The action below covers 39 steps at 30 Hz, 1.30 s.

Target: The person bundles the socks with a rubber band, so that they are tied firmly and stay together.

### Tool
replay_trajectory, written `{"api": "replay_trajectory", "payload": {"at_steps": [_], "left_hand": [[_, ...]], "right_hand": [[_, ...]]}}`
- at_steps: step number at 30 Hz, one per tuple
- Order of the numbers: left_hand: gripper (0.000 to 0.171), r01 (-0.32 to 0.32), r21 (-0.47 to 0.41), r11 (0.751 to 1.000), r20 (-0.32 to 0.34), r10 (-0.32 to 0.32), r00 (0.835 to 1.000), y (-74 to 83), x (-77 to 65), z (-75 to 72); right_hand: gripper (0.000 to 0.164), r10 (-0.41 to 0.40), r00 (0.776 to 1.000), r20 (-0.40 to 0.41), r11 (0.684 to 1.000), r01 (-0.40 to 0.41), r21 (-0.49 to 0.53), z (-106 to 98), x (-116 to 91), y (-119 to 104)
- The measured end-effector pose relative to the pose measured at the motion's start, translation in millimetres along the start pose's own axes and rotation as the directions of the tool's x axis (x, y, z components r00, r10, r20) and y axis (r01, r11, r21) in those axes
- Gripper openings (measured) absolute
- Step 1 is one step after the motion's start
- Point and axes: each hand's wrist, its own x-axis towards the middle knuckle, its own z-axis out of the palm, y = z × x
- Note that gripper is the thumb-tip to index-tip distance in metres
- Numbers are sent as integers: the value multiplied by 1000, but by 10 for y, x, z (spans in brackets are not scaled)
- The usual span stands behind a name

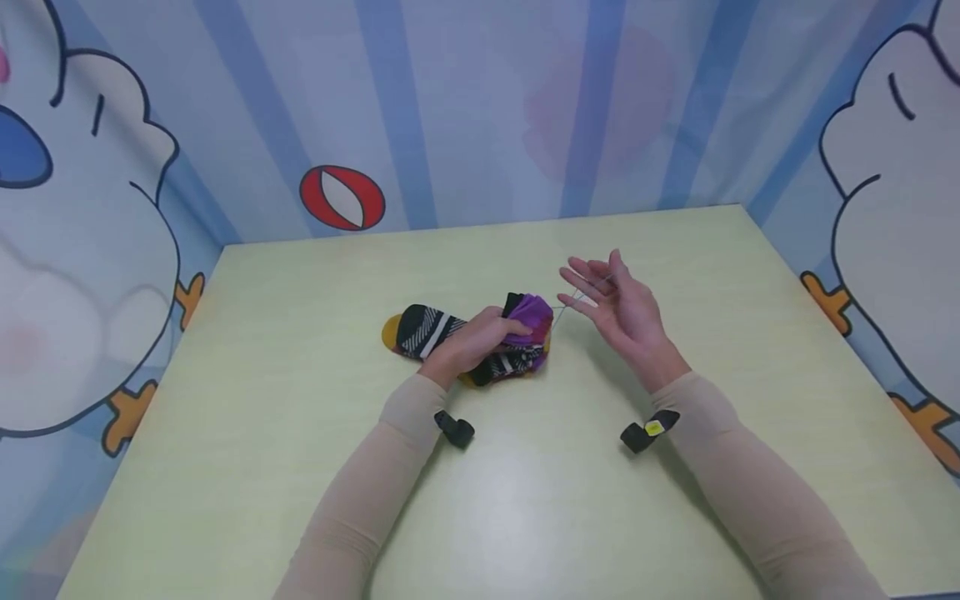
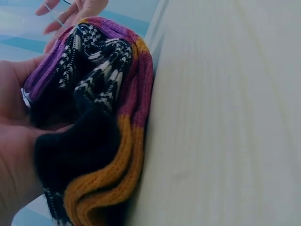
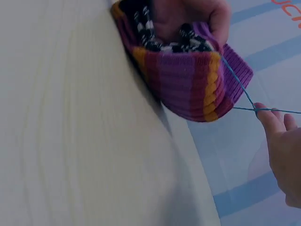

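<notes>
A bundle of patterned knit socks (image 1: 534,315) lies folded on the table in the head view, black and white with purple, magenta and mustard bands. My left hand (image 1: 474,340) grips it, thumb over the purple part. From the bundle's right end a thin teal string or elastic (image 3: 239,84) runs taut to my right hand (image 1: 628,312). The right fingers are spread and mostly straight, with the string crossing them. In the left wrist view the socks (image 2: 134,89) show ribbed mustard and magenta edges; much of the left hand's fingers is hidden behind the fabric.
The pale yellow table (image 1: 300,467) spreads around both arms. Behind it hangs a blue striped backdrop (image 1: 480,108) with cartoon figures at both sides. A black strap device (image 1: 454,429) sits on the left wrist, another (image 1: 649,431) on the right.
</notes>
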Motion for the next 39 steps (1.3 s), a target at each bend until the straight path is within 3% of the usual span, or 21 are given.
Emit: {"api": "replay_trajectory", "payload": {"at_steps": [2, 4, 6, 7, 10, 11, 13, 18, 21, 24, 27, 34, 39], "left_hand": [[38, 6, 13, 1000, -4, -6, 1000, 5, 3, 1], [38, 14, 17, 1000, -9, -14, 1000, 7, 5, 0], [38, 12, 11, 1000, -9, -12, 1000, 6, 10, -1], [37, 6, 9, 1000, -6, -5, 1000, 6, 14, -1], [33, -19, -1, 1000, 8, 19, 1000, 3, 24, 3], [32, -28, -3, 1000, 13, 28, 1000, 2, 26, 3], [30, -38, -7, 999, 26, 38, 999, 2, 26, 6], [30, -45, -3, 999, 46, 45, 998, 29, -15, 26], [32, -66, 4, 998, 47, 66, 997, 37, -29, 36], [35, -82, 3, 997, 36, 82, 996, 38, -29, 35], [38, -93, -6, 996, 37, 93, 995, 46, -34, 28], [48, -160, -57, 986, 119, 165, 979, 69, -43, 20], [49, -168, -57, 984, 150, 175, 973, 87, -43, 32]], "right_hand": [[31, -37, 999, 37, 977, 44, -208, -13, -2, 19], [31, -56, 994, 96, 900, 92, -427, -24, -5, 41], [35, -63, 984, 168, 741, 159, -652, -27, -10, 70], [40, -53, 978, 200, 640, 187, -745, -29, -13, 85], [55, 6, 965, 261, 355, 242, -903, -8, -17, 133], [61, 34, 961, 274, 290, 252, -923, -5, -17, 147], [72, 98, 958, 270, 216, 245, -945, 17, -27, 167], [81, 199, 943, 268, 111, 250, -962, 64, -59, 214], [79, 205, 940, 271, 87, 259, -962, 78, -64, 242], [79, 194, 945, 263, 95, 248, -964, 100, -73, 252], [82, 181, 952, 249, 84, 237, -968, 96, -75, 246], [80, 183, 958, 219, 116, 200, -973, 61, -61, 176], [77, 173, 959, 227, 52, 221, -974, 49, -64, 123]]}}
